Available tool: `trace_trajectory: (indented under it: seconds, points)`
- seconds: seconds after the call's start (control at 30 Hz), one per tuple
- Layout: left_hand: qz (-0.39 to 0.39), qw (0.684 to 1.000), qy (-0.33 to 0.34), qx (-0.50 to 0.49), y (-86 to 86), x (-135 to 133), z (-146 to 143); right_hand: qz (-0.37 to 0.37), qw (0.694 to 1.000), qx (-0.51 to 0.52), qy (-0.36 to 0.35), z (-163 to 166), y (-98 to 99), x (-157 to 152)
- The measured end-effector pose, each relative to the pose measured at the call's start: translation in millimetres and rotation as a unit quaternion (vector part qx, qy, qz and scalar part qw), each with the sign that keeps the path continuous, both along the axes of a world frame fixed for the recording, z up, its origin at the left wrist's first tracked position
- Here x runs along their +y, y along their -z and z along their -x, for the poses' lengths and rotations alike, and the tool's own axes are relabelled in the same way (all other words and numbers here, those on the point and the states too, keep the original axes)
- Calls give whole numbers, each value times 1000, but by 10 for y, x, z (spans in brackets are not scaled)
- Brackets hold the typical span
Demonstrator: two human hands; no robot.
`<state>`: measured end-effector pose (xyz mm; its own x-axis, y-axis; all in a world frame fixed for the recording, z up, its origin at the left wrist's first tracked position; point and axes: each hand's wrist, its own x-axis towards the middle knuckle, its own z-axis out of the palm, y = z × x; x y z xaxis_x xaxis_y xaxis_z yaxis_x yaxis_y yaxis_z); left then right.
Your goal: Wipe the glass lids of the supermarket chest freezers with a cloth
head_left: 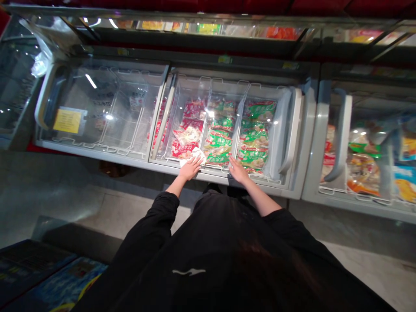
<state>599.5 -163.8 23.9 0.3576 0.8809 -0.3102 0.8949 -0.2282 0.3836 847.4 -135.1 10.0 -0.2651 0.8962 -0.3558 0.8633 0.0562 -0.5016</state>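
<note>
I stand at a chest freezer (pixel 224 175) with sliding glass lids. My left hand (pixel 190 168) lies flat on a white cloth (pixel 195 155), fingers stretched out, pressing it on the glass lid near the front edge. My right hand (pixel 238 170) rests open and flat on the same lid, a little to the right. Under the glass lie red frozen-food bags (pixel 188 130) and green frozen-food bags (pixel 221 138) in wire baskets.
The lid to the left (pixel 107 108) covers mostly bare wire baskets and carries a yellow label (pixel 67 121). Another freezer (pixel 367 147) with packs stands on the right. A shelf of goods (pixel 208 28) runs behind. The grey floor (pixel 65 190) lies below, with a blue cabinet (pixel 48 281) at bottom left.
</note>
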Motion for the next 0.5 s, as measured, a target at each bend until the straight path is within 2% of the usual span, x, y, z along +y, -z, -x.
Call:
trace_trajectory:
  seconds: [0.1,0.17,0.23,0.3,0.37,0.43,0.5]
  points:
    - [-16,999,-40,11,6,108,-215,-14,999,-23,-19,-12,42,33]
    - [-16,1000,-23,3,14,139,-426,-21,999,-40,-28,-32,60,67]
    - [-6,1000,22,-14,3,151,-529,-26,997,-57,-35,-65,58,116]
    - [7,998,61,-27,-30,181,-469,-31,996,-73,-44,-108,38,182]
    - [9,998,64,-28,-68,254,-308,-37,994,-85,-56,-150,10,262]
    - [-3,999,33,-20,-87,367,-181,-44,992,-98,-65,-178,-13,348]
    - [-23,1000,-11,-10,-76,492,-197,-54,990,-110,-70,-190,-24,430]
